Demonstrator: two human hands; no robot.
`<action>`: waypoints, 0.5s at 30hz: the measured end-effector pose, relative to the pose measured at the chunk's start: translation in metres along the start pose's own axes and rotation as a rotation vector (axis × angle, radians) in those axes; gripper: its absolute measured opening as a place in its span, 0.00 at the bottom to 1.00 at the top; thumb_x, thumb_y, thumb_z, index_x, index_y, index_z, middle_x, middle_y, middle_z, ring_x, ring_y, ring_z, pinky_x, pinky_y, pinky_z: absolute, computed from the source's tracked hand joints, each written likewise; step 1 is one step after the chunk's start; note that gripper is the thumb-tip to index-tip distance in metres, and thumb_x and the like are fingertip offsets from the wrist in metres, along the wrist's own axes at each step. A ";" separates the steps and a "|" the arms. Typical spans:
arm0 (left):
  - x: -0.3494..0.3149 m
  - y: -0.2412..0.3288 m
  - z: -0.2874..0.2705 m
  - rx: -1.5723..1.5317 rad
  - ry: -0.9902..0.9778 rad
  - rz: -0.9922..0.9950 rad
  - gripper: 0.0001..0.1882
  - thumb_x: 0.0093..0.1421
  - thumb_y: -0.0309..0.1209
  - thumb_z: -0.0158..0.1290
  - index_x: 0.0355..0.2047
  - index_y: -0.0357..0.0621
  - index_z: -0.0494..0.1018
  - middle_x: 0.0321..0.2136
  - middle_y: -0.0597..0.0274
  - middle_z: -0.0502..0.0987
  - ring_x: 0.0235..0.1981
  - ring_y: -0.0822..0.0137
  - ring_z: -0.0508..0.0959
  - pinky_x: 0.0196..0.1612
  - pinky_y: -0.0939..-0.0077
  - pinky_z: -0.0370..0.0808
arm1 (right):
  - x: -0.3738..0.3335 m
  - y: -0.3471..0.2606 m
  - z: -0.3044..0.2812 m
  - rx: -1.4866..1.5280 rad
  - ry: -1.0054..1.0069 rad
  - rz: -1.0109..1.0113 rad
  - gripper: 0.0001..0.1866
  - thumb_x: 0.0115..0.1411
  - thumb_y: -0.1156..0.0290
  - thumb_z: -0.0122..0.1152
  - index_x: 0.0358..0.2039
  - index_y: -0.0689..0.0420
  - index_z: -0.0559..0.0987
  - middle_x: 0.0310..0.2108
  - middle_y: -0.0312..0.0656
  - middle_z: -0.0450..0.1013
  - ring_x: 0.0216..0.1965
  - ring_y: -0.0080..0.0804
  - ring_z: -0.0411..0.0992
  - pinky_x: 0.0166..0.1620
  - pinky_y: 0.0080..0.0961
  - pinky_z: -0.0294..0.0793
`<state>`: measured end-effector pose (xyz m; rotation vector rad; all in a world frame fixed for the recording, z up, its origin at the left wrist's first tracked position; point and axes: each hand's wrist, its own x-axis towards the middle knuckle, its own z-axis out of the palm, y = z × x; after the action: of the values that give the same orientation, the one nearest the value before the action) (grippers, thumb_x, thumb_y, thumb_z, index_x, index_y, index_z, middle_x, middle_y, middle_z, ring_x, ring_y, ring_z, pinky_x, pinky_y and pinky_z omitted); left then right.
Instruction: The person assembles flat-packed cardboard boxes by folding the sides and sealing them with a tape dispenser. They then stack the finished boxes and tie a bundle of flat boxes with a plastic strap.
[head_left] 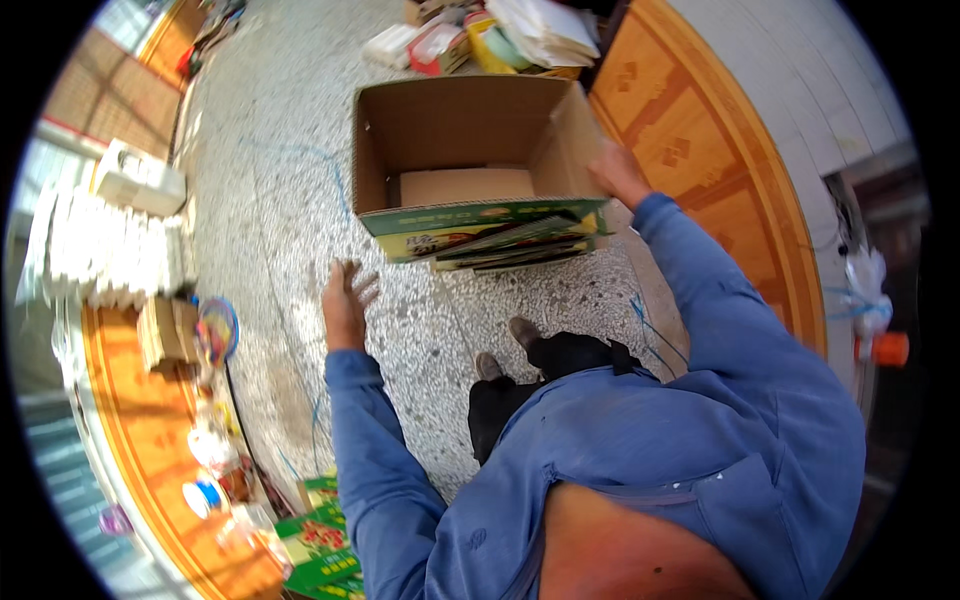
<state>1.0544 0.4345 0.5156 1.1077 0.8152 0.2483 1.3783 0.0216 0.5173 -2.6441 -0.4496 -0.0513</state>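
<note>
An open-topped cardboard box [455,100], plain brown inside with green and yellow print outside, stands in front of me. My right hand [620,175] grips its right wall near the upper edge; part of the fingers is hidden. Inside, a paler cardboard flap or piece [467,186] covers some of the bottom. Along the near side, several dark-edged flat cardboard layers [515,250] show below the rim. To the left of the box, my left hand [347,292] is free, its fingers spread and slightly blurred, touching nothing.
Green printed cardboard [325,540] lies at lower left. Wooden panelled furniture [680,130] stands close on the right. Papers and packages [540,30] are piled beyond the box. Goods and a small carton [168,333] line the left side. Blue string [650,325] trails on the speckled floor [290,220].
</note>
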 end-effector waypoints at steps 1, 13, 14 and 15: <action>-0.022 -0.028 -0.023 0.011 0.080 -0.027 0.36 0.65 0.54 0.43 0.56 0.29 0.63 0.52 0.47 0.70 0.43 0.55 0.76 0.40 0.69 0.74 | -0.007 0.007 0.005 -0.002 -0.012 0.018 0.18 0.48 0.66 0.58 0.39 0.61 0.77 0.34 0.60 0.75 0.38 0.61 0.72 0.40 0.47 0.72; -0.486 -0.357 -0.158 -0.381 0.797 -0.862 0.25 0.65 0.45 0.42 0.47 0.32 0.67 0.45 0.42 0.74 0.44 0.47 0.77 0.44 0.56 0.77 | -0.009 -0.044 -0.015 -0.373 0.228 -0.042 0.28 0.53 0.63 0.60 0.54 0.59 0.69 0.44 0.56 0.74 0.46 0.54 0.72 0.49 0.43 0.70; -0.515 -0.369 -0.166 -0.492 0.831 -0.876 0.26 0.66 0.45 0.40 0.50 0.31 0.64 0.49 0.40 0.72 0.47 0.45 0.76 0.46 0.56 0.76 | -0.020 -0.070 -0.015 -0.305 0.290 -0.120 0.26 0.53 0.63 0.58 0.52 0.58 0.70 0.45 0.54 0.73 0.47 0.54 0.71 0.49 0.43 0.71; -0.543 -0.380 -0.181 -0.592 0.886 -0.868 0.27 0.66 0.46 0.40 0.51 0.31 0.63 0.50 0.40 0.71 0.48 0.44 0.75 0.48 0.55 0.75 | -0.036 -0.096 -0.016 -0.246 0.379 -0.224 0.24 0.54 0.64 0.57 0.51 0.58 0.72 0.45 0.53 0.73 0.47 0.54 0.71 0.49 0.44 0.71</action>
<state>0.4750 0.0852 0.3994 -0.0280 1.7824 0.2132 1.3142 0.0848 0.5689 -2.7156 -0.6372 -0.7056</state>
